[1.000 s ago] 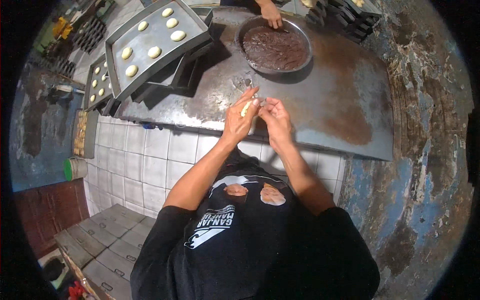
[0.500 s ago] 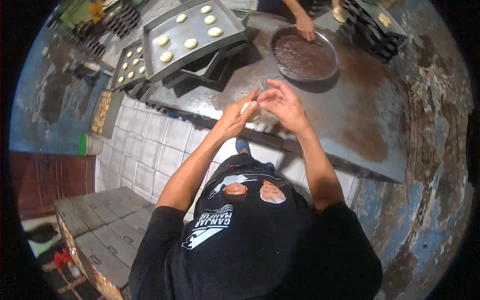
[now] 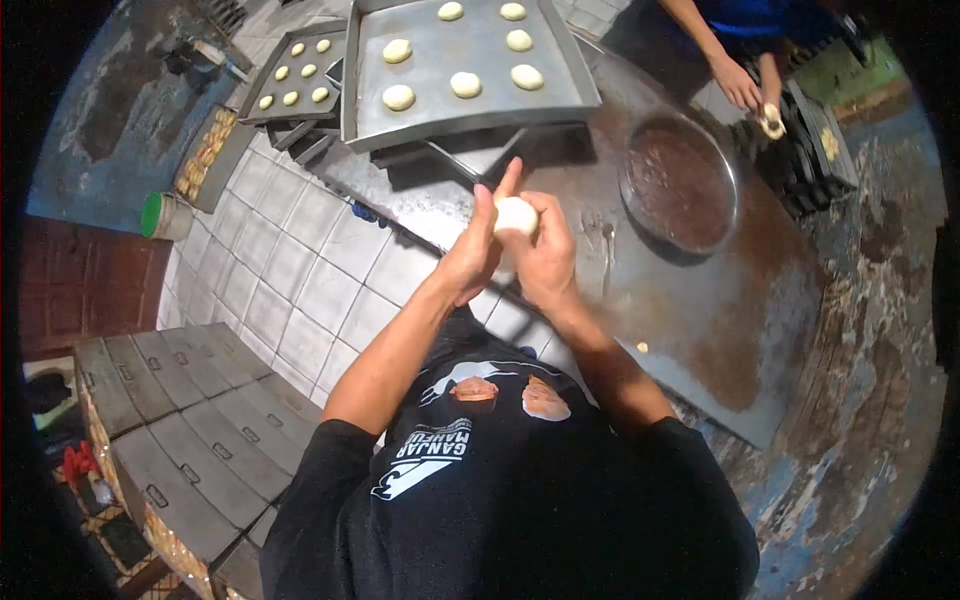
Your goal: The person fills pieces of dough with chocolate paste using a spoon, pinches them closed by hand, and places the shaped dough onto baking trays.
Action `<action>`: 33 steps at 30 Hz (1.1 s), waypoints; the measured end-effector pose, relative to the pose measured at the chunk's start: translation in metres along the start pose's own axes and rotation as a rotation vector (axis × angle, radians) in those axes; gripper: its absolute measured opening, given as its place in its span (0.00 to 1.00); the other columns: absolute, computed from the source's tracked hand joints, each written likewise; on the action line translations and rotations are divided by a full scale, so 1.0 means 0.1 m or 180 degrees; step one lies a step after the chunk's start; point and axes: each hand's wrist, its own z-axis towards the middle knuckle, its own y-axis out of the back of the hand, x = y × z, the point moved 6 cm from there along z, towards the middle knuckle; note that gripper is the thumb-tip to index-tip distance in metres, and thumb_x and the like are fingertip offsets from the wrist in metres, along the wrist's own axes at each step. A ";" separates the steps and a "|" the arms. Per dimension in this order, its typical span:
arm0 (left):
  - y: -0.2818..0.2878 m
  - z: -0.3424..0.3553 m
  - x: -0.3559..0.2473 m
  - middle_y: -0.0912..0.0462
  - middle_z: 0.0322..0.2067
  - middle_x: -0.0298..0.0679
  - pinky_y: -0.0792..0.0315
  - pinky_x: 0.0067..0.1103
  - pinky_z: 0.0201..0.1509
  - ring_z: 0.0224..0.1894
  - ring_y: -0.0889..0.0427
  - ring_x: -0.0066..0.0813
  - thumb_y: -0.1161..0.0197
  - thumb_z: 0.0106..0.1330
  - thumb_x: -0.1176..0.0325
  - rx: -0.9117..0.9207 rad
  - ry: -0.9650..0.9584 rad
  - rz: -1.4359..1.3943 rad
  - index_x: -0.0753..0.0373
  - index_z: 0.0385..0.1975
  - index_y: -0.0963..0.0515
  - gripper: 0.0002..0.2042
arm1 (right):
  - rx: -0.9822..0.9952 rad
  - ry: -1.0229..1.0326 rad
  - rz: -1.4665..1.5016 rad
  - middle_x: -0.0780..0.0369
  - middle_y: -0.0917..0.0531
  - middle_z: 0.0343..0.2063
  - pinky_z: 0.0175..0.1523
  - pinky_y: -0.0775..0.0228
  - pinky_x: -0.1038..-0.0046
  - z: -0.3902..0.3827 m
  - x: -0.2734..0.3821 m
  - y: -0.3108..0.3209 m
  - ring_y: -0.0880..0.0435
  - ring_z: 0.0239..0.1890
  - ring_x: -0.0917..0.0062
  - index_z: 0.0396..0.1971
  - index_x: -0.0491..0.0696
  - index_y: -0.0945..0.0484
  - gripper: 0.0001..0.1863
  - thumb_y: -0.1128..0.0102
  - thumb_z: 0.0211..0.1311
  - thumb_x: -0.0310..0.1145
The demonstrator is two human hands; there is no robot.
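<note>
Head view: a left hand (image 3: 472,252) and right hand (image 3: 545,250) cup 1 pale dough ball (image 3: 516,214) above a metal worktable (image 3: 700,300), fingers curled and pressed around it. Behind it, a baking tray (image 3: 480,105) holds 6 dough pieces beside a round pan of brown filling (image 3: 680,185).

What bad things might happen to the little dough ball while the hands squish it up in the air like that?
The dough ball sits pinched between the left hand and right hand, above the metal table near its edge, so a slip might drop it onto the tiled wall side. The round pan of brown filling is close by, so a careless elbow might smear it.
</note>
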 end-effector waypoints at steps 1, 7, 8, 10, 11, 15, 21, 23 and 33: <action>0.14 0.16 -0.16 0.49 0.79 0.41 0.60 0.37 0.80 0.81 0.57 0.41 0.63 0.77 0.35 -0.0165 -0.0737 0.0527 0.55 0.78 0.44 0.38 | -0.0116 -0.1090 0.0896 0.61 0.17 0.41 0.55 0.27 0.73 0.12 -0.21 -0.17 0.19 0.47 0.78 0.55 0.38 0.27 0.26 0.34 0.70 0.43; 1.20 0.68 -0.63 0.25 0.64 0.41 0.33 0.28 0.68 0.66 0.28 0.32 0.53 0.82 0.51 -0.0905 -0.0113 0.0004 0.68 0.64 0.25 0.27 | 0.1144 -0.2872 0.2579 0.67 0.18 0.37 0.39 0.27 0.81 1.11 -0.48 -1.05 0.20 0.36 0.85 0.50 0.47 0.23 0.19 0.44 0.76 0.48; 1.24 0.69 -0.93 0.24 0.64 0.42 0.33 0.25 0.68 0.63 0.26 0.27 0.57 0.83 0.56 -0.1040 -0.0390 0.0434 0.65 0.72 0.35 0.25 | 0.1292 -0.2929 0.2357 0.67 0.17 0.37 0.40 0.26 0.81 1.43 -0.48 -1.15 0.19 0.38 0.86 0.49 0.47 0.22 0.16 0.42 0.76 0.45; 1.56 0.74 -1.16 0.29 0.68 0.44 0.33 0.28 0.70 0.66 0.27 0.34 0.46 0.77 0.69 -0.1396 -0.1135 0.0494 0.65 0.76 0.45 0.30 | 0.1028 -0.2110 0.1024 0.63 0.15 0.34 0.35 0.25 0.78 2.17 -0.65 -1.30 0.18 0.34 0.82 0.47 0.45 0.21 0.17 0.36 0.72 0.43; 1.74 0.70 -1.29 0.30 0.69 0.45 0.33 0.29 0.71 0.67 0.28 0.37 0.43 0.73 0.74 -0.1714 -0.1447 0.0618 0.65 0.76 0.46 0.33 | 0.1068 -0.1838 -0.0241 0.63 0.16 0.32 0.36 0.24 0.74 2.56 -0.69 -1.36 0.18 0.33 0.81 0.49 0.43 0.22 0.20 0.35 0.70 0.44; 2.38 0.64 -1.52 0.24 0.61 0.44 0.30 0.28 0.66 0.61 0.23 0.34 0.39 0.71 0.76 -0.1718 -0.0927 0.0725 0.65 0.66 0.30 0.23 | 0.0806 0.0631 -0.2186 0.44 0.19 0.50 0.57 0.27 0.56 3.52 -1.89 -1.46 0.18 0.51 0.52 0.55 0.38 0.26 0.26 0.36 0.68 0.43; 3.02 0.20 -1.72 0.21 0.58 0.46 0.27 0.29 0.64 0.59 0.21 0.34 0.44 0.75 0.73 -0.2158 -0.0695 0.1403 0.69 0.63 0.28 0.19 | 0.2097 0.0811 -0.2375 0.42 0.32 0.68 0.74 0.44 0.53 3.71 -2.42 -1.98 0.35 0.70 0.46 0.63 0.36 0.32 0.30 0.46 0.74 0.46; 3.08 0.15 -1.75 0.20 0.56 0.45 0.29 0.29 0.65 0.58 0.21 0.33 0.44 0.75 0.72 -0.2080 -0.0870 0.1541 0.69 0.62 0.27 0.18 | 0.1994 0.0935 -0.2382 0.42 0.34 0.69 0.75 0.47 0.53 3.65 -2.44 -2.07 0.37 0.72 0.46 0.65 0.36 0.33 0.31 0.47 0.75 0.46; 3.00 0.52 -1.84 0.19 0.50 0.42 0.27 0.24 0.59 0.53 0.20 0.27 0.42 0.74 0.72 -0.1923 -0.0875 0.1279 0.67 0.59 0.24 0.16 | 0.2163 -0.1130 -0.0988 0.51 0.17 0.56 0.64 0.30 0.61 4.21 -2.00 -2.32 0.19 0.59 0.64 0.57 0.41 0.21 0.31 0.37 0.66 0.51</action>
